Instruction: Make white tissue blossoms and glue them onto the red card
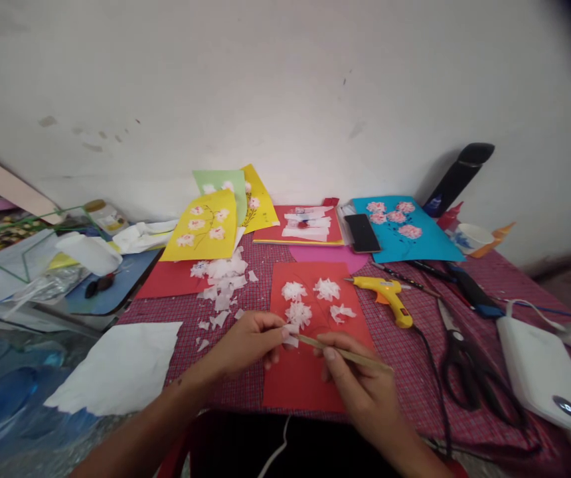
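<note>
My left hand [258, 338] pinches a small piece of white tissue paper [291, 336] above a red sheet of paper [300, 378]. My right hand [358, 372] grips a thin wooden stick [350, 356], its tip touching the tissue piece. On the red sheet sit several crumpled white paper flowers; one flower [297, 314] lies just beyond my left fingertips, another [342, 313] sits apart to the right. Torn tissue scraps [223, 289] are scattered to the left of the sheet.
A yellow glue gun [382, 292] lies right of the red sheet, its cord running toward me. Black scissors [469, 365] and a white power bank [544, 372] are farther right. Behind are a phone [362, 233], a blue flower picture [415, 245] and a yellow one [206, 249].
</note>
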`<state>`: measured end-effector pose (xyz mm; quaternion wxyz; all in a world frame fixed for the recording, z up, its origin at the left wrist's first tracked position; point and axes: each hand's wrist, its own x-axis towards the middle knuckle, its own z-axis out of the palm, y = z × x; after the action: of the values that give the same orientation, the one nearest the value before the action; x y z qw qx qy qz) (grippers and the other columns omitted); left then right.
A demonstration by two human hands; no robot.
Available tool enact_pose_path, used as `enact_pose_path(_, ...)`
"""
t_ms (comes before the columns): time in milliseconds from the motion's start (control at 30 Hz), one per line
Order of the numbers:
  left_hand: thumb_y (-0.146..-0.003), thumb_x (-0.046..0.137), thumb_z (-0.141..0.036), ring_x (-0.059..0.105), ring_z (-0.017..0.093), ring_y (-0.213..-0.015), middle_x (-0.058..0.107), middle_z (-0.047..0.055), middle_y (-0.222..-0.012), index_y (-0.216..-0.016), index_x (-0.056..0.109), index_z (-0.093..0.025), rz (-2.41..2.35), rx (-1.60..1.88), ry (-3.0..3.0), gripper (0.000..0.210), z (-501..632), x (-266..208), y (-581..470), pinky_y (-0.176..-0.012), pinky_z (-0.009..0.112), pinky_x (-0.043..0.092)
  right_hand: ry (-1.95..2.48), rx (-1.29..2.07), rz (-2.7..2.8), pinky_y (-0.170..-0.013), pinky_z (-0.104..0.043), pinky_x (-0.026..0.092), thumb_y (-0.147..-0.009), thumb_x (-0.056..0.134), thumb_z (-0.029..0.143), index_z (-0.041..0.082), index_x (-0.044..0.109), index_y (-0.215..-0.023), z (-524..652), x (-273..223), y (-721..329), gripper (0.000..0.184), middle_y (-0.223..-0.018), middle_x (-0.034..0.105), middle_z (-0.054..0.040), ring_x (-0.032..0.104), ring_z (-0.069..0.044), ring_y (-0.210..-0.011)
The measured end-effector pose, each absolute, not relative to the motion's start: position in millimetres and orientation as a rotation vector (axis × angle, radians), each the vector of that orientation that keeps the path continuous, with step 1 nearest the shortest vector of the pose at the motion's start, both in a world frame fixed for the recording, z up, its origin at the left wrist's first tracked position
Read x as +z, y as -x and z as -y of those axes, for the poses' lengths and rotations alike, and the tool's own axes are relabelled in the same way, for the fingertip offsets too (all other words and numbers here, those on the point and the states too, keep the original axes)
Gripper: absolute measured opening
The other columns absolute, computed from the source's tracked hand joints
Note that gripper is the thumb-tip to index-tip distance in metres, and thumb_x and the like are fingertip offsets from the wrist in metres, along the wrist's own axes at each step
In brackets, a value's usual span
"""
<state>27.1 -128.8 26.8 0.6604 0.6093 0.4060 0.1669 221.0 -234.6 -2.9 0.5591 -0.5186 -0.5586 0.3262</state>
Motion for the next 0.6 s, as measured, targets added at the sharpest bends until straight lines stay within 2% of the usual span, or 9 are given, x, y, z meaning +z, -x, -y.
enact_pose_path(100,-0.078,0.06,-0.026,0.051,0.009,-0.046,0.062,-0.002,-0.056,-0.083,0.073,-0.014,-0.862,0.347,-1.339,0.019,129.2,29.0,-26.4,-0.049,0.021,0.043,1.23,0.805,1.211,-0.052,-0.024,0.051,-0.098,0.057,0.029,0.022,0.07,-0.101,232.3,-6.7,-222.8,0.015,-0.078,0.071,-0.0017,0.062,-0.013,-0.056)
enact_pose_path(167,-0.075,0.059,-0.022,0.054,0.009,-0.049,0.065,-0.001,-0.06,-0.086,0.074,-0.014,-0.819,0.312,-1.315,0.02,129.3,29.1,-26.5,-0.052,0.021,0.045,1.215,0.843,1.111,-0.049,-0.023,0.05,-0.097,0.059,0.032,0.021,0.069,-0.099,230.5,-6.8,-224.8,0.015,-0.073,0.07,-0.0011,0.062,-0.012,-0.052)
enact_pose_path(300,-0.081,0.063,-0.031,0.057,0.01,-0.054,0.067,0.0,-0.066,-0.092,0.075,-0.015,-0.83,0.246,-1.362,0.023,133.9,24.4,-32.2,-0.055,0.021,0.044,1.214,0.97,0.933,-0.046,-0.022,0.049,-0.093,0.064,0.038,0.018,0.068,-0.094,231.5,-8.3,-229.9,0.02,-0.069,0.068,-0.0009,0.061,-0.012,-0.048)
enact_pose_path(467,-0.083,0.067,-0.041,0.052,0.009,-0.054,0.062,-0.002,-0.062,-0.084,0.072,-0.015,-0.919,0.165,-1.514,0.027,151.3,22.4,-47.3,-0.053,0.02,0.038,1.218,1.096,0.79,-0.042,-0.021,0.046,-0.089,0.069,0.044,0.017,0.068,-0.09,251.2,-20.6,-238.0,0.027,-0.07,0.069,-0.002,0.059,-0.01,-0.043)
enact_pose_path(600,-0.087,0.061,-0.04,0.049,0.01,-0.06,0.06,-0.003,-0.066,-0.083,0.072,-0.016,-0.844,0.133,-1.673,0.026,161.2,26.5,-57.5,-0.057,0.021,0.035,1.235,1.149,0.824,-0.044,-0.021,0.046,-0.089,0.069,0.043,0.019,0.069,-0.101,271.5,-24.5,-254.5,0.026,-0.072,0.071,-0.0027,0.061,-0.012,-0.048)
